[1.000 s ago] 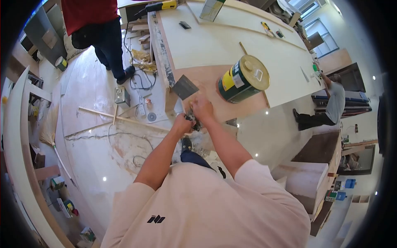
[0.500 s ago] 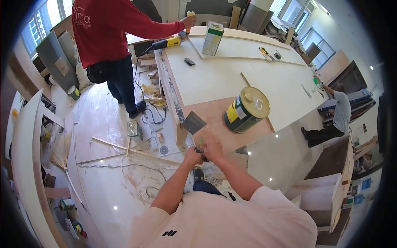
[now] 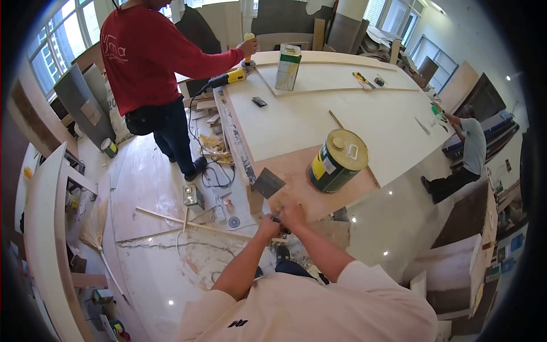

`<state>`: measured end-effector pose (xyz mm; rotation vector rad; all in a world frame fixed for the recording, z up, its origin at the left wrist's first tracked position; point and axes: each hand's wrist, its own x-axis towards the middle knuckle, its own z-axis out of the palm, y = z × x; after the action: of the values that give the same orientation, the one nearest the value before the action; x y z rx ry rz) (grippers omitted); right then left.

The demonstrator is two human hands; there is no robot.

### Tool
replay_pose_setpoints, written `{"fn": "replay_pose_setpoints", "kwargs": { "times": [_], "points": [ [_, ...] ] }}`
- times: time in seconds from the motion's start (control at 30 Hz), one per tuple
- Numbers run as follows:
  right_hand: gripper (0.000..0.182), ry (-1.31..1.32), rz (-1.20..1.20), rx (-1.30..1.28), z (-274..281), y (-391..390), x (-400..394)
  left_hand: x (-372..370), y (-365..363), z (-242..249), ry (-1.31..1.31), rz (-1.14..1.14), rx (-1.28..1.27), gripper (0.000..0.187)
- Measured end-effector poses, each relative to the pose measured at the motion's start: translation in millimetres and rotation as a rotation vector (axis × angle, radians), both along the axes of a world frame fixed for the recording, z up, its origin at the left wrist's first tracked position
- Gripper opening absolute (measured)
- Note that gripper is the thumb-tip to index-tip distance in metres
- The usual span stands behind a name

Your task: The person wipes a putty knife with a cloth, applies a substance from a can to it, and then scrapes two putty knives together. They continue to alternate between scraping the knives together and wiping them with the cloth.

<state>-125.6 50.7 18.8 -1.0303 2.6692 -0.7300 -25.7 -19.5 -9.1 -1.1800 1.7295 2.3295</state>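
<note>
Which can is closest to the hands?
The big round can with the gold lid, just beyond the right hand. The boxy tin on the table and the metal tin on the floor are farther.

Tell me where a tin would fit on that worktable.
The white panel has bare room between the small dark block and big drum, and from the thin stick to the silver blade. Crowded: the near corner, with the dark plate, left hand and right hand; the far-left corner, with the yellow grinder and tall tin.
</note>
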Motion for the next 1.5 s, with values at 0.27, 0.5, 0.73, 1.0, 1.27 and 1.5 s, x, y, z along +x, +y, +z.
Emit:
{"fn": "replay_pose_setpoints", "kwargs": {
  "times": [0.27, 0.5, 0.73, 1.0, 1.27, 1.5],
  "points": [
    [0.018, -0.041, 0.042, -0.064, 15.6, 13.3, 4.0, -0.5, -0.8, 1.7, 0.011, 0.029, 0.028, 0.027],
    [0.013, 0.108, -0.003, -0.278, 18.9, -13.4, -0.5, 1.4, 2.6, -10.4, -0.008, 0.03, -0.015, 0.023],
    [0.013, 0.053, 0.008, -0.154, 1.1, 8.9, 11.3, -1.7, 3.0, -2.3, 0.009, 0.056, 0.053, 0.026],
    [0.012, -0.04, 0.075, -0.075, 12.4, 14.3, 9.7, -1.5, -1.4, 1.9, 0.005, 0.036, -0.004, 0.031],
    [0.014, 0.081, -0.003, -0.141, 15.2, -15.5, 0.3, -0.3, -2.3, 7.6, -0.049, -0.035, -0.071, 0.028],
    [0.015, -0.025, -0.017, -0.044, 19.3, -7.0, 6.8, -4.8, 0.2, -9.4, 0.006, 0.032, -0.031, 0.021]
  ]
}}
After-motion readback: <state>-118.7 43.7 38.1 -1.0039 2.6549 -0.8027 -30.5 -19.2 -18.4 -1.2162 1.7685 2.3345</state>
